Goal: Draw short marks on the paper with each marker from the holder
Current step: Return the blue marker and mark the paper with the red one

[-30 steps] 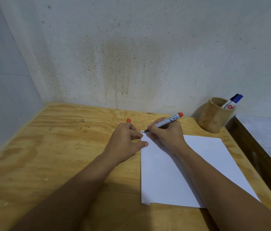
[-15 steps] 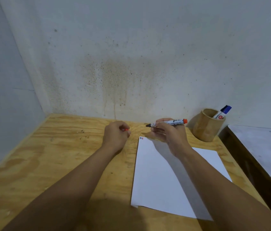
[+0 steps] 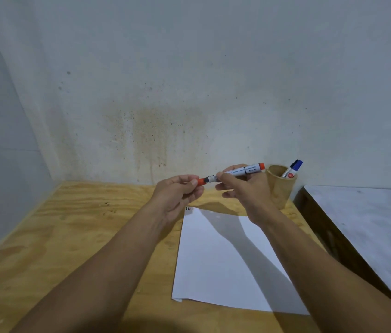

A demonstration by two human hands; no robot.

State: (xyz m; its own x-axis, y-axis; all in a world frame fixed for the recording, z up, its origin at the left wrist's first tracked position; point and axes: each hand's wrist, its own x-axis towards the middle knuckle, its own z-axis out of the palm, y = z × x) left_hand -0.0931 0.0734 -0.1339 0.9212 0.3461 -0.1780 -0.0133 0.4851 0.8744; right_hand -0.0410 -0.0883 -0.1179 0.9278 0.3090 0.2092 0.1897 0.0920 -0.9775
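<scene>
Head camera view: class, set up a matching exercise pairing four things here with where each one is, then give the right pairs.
Things:
1. orange marker cap
2. white marker barrel with orange end
3. blue-capped marker
4. white paper sheet

Places:
A. standing in the round wooden holder
B. flat on the plywood table
C. in the left hand
D. in the right hand

Pairs: 1-C, 2-D, 3-A, 4-B
</scene>
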